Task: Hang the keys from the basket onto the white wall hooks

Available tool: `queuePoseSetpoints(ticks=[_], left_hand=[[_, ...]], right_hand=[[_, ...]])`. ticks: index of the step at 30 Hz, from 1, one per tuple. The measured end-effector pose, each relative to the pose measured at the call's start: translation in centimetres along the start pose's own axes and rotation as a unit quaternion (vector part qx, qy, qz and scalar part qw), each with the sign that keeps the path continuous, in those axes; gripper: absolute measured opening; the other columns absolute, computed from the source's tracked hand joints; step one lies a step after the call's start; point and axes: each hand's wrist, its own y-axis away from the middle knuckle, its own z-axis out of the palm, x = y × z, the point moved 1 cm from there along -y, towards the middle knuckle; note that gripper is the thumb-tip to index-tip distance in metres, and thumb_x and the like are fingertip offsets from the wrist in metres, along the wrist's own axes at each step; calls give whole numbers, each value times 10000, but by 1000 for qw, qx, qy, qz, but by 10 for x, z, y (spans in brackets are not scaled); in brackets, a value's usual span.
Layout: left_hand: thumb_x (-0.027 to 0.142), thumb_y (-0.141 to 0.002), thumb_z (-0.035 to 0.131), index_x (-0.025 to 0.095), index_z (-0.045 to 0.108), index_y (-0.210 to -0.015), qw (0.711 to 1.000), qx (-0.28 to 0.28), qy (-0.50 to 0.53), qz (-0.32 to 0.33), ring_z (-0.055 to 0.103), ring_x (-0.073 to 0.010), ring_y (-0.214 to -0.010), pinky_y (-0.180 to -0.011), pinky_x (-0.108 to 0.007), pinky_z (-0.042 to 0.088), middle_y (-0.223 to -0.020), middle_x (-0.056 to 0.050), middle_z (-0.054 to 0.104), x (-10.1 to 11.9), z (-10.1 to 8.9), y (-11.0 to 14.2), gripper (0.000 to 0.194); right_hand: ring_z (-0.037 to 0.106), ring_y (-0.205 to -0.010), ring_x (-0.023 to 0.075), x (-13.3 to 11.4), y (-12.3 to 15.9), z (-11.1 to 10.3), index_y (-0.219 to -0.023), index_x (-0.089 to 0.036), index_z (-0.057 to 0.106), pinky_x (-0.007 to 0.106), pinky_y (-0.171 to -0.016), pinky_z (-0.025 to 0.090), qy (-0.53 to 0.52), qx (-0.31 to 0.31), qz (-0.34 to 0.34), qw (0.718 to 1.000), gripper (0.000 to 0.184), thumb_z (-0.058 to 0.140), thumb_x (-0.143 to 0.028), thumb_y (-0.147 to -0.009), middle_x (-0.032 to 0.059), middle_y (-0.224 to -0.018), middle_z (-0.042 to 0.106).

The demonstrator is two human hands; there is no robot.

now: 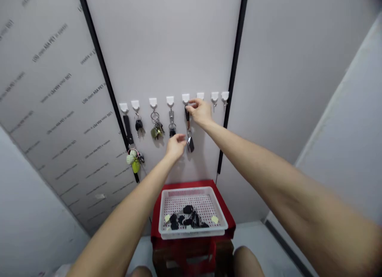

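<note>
My right hand (pixel 200 111) pinches the top of a dark strap (pixel 188 117) just below a white wall hook (pixel 185 98). From the strap hangs a black and silver car key (pixel 190 144). My left hand (pixel 176 146) is beside that key on its left, fingers stretched out and holding nothing. Behind its fingertips, a bunch with a metal clip (pixel 171 117) and a black key (pixel 172 129) hangs from the neighbouring hook, partly covered. Whether the strap's loop sits on its hook is hidden by my right fingers.
Further left hang a bunch of keys (pixel 156 129), a black key (pixel 139 125) and a long black strap (pixel 128 129) with green charms (pixel 135 165). More hooks (pixel 215 96) are on the right. Below, a white plastic basket (pixel 219 207) with black keys (pixel 188 209) stands on red cloth (pixel 228 219).
</note>
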Motion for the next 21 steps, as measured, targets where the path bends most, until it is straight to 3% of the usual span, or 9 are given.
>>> queuePoseSetpoints(ticks=[5, 15, 19, 21], left_hand=[[103, -572, 470, 111, 529, -796, 997, -60, -54, 19, 489, -89, -650, -640, -223, 386, -733, -43, 558, -5, -4, 18, 232], [154, -618, 436, 70, 508, -869, 963, -173, -189, -87, 504, -108, -690, -657, -218, 388, -810, -86, 561, -79, -25, 63, 274], [151, -600, 446, 86, 518, -866, 929, -232, -278, -79, 504, -122, -723, -672, -221, 378, -818, -79, 567, -107, -32, 79, 282], [151, -575, 468, 103, 525, -863, 901, -272, -330, -77, 503, -133, -733, -672, -226, 372, -824, -73, 570, -123, -32, 92, 297]], right_hand=[[512, -587, 116, -9, -5, 3, -727, -143, 574, 247, -598, 385, 43, 5, -1, 999, 191, 476, -262, -614, 25, -619, 566], [505, -737, 133, 9, -20, 8, -768, -94, 554, 313, -710, 363, 36, -15, -15, 999, 225, 363, -162, -671, 45, -725, 558], [496, -748, 118, 11, 15, 3, -865, -105, 523, 278, -712, 359, 58, -5, -38, 998, 289, 323, -115, -657, 50, -794, 558], [495, -726, 112, 20, 56, 4, -875, -116, 519, 256, -681, 363, 78, -60, -57, 994, 299, 320, -116, -651, 48, -807, 558]])
